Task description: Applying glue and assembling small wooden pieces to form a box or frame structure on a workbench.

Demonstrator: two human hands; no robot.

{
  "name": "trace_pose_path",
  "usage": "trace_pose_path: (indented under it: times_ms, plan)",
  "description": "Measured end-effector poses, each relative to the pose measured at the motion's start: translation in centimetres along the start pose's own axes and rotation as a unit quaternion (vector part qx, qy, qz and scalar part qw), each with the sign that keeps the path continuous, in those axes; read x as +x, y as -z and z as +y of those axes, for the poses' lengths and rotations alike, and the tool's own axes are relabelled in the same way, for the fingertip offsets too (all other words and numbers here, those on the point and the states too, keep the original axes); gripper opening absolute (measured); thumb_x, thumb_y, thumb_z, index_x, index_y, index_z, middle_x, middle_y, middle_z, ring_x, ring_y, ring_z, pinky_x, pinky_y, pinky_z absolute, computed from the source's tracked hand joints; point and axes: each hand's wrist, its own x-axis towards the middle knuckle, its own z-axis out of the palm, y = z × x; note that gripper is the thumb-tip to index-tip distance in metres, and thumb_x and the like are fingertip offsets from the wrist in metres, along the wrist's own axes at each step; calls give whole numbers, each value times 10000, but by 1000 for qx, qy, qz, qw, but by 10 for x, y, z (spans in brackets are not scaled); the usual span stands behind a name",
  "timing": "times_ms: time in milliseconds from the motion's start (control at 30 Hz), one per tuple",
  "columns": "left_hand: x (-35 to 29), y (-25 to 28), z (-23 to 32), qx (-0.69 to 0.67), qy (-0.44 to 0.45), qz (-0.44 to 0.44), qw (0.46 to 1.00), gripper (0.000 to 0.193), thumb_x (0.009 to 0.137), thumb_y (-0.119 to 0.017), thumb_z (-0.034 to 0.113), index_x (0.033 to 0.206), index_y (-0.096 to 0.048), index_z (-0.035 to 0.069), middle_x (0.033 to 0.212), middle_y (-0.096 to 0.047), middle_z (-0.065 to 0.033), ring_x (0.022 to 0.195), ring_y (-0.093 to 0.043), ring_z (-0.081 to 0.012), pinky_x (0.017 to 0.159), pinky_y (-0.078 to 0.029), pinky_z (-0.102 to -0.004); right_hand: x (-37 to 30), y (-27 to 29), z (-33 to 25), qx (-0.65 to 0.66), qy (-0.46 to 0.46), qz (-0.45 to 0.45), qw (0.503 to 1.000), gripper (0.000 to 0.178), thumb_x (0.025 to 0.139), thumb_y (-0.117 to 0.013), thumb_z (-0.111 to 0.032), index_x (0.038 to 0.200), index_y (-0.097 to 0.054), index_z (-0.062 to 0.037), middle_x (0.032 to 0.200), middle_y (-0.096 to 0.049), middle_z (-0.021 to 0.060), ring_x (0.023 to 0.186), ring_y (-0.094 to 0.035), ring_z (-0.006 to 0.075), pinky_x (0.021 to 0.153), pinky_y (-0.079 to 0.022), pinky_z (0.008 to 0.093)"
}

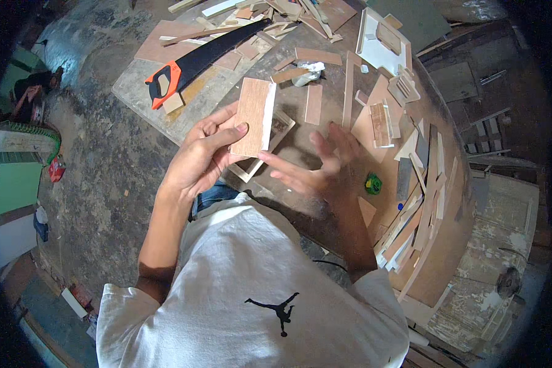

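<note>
My left hand (203, 144) grips a small rectangular wooden board (251, 116), thumb across its face. White glue-like paste runs along the board's right edge. The fingers of my right hand (322, 162) are spread, with the index fingertip at the board's lower right corner. Below and behind the board lies a small open wooden frame (276, 138), partly hidden by the board and my left hand. Just beyond it stands a small container with white paste (310, 72), and a flat wooden strip (288, 75) rests against it.
A handsaw (208, 58) with an orange and black handle lies at the far left of the worktable. Wood offcuts (417, 202) pile up at the right, near a green tape measure (373, 183). A white panel (383, 40) sits at the far right.
</note>
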Motion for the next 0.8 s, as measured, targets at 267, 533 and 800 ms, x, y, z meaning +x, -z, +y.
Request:
trace_pose_path:
  times_ms: [267, 533, 800]
  plan:
    - [3, 1, -6, 16, 6, 7, 1000, 548, 957, -586, 11, 1450, -372, -100, 1214, -649, -163, 988, -714, -183, 835, -626, -271, -10, -28, 18, -52, 22, 75, 996, 560, 775, -601, -797, 1297, -576, -596, 1589, -297, 27, 1448, -245, 340, 1166, -211, 501]
    - [3, 1, -6, 12, 9, -4, 1000, 550, 956, -590, 16, 1449, -376, -97, 1211, -652, -162, 987, -712, -174, 827, -625, -268, -12, -23, 10, -35, 54, 98, 993, 562, 788, -549, -822, 1297, -581, -585, 1587, -270, 15, 1458, -240, 313, 1175, -217, 499]
    - [0, -5, -5, 26, 29, -12, 999, 574, 946, -605, 6, 1457, -364, -101, 1198, -660, -160, 973, -715, -174, 829, -623, -269, -11, -35, 24, -59, 44, 102, 992, 591, 781, -527, -846, 1293, -602, -560, 1564, -306, 6, 1349, -349, 268, 1152, -248, 487]
